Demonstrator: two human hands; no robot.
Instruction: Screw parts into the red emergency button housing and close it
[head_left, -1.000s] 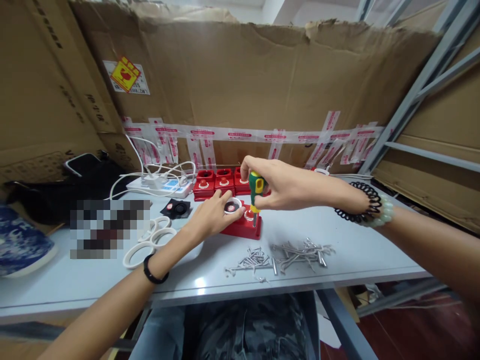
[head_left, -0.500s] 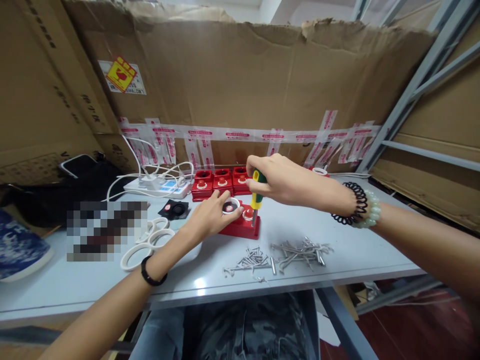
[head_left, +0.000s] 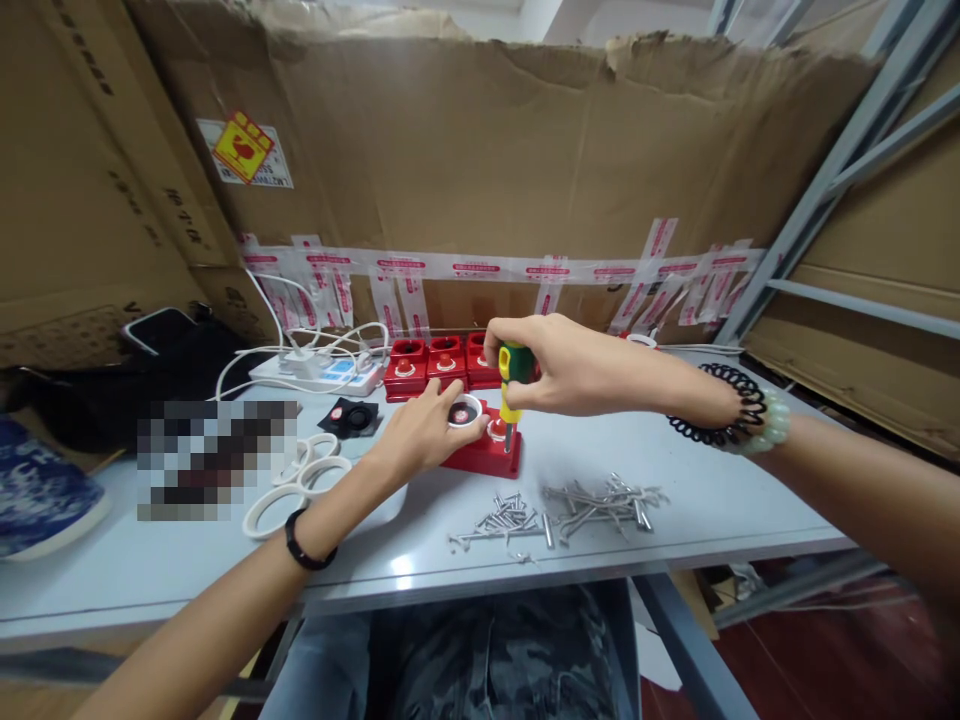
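A red box-like unit (head_left: 480, 460) with a round red button and a white ring (head_left: 466, 400) on top lies on the table. My left hand (head_left: 429, 428) grips it from the left, thumb and fingers around the ringed end. In my right hand (head_left: 551, 365) is a screwdriver (head_left: 513, 385) with a yellow and green handle. It stands nearly upright, its tip down at the unit's right end by the button. Any screw under the tip is too small to make out. More red units (head_left: 406, 372) stand in a row behind.
Small screws (head_left: 508, 514) and a heap of longer metal pieces (head_left: 604, 502) lie near the front edge. Left are white rings (head_left: 274, 512), a black square part (head_left: 349, 418) and a power strip (head_left: 330, 376) with cables. A cardboard wall (head_left: 480, 160) rises behind.
My right hand has turned a little around the screwdriver handle, its wrist shifting slightly right. The screwdriver tip stays at the unit's right end. My left hand keeps its hold.
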